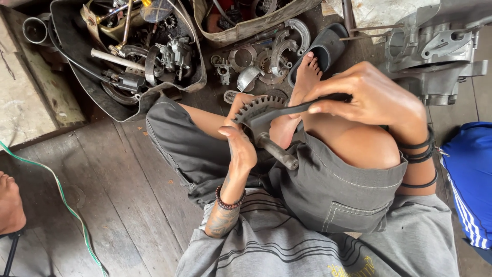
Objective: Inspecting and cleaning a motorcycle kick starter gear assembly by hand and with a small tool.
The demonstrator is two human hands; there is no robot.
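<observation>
I sit cross-legged on a wooden floor. My left hand (240,138) grips a toothed metal gear on a steel shaft (266,128), holding it up over my lap with the shaft pointing down toward my knee. My right hand (371,95) is closed on a dark, thin flat tool (302,106) whose tip rests against the gear's face. My bare foot (306,77) lies just behind the gear.
A black tub (66,61) of several oily engine parts lies at the upper left. Loose rings and brake shoes (279,48) lie on the floor ahead. A grey engine casing (433,54) stands at the upper right. Another person's blue garment (469,169) is at right, a green wire (61,197) at left.
</observation>
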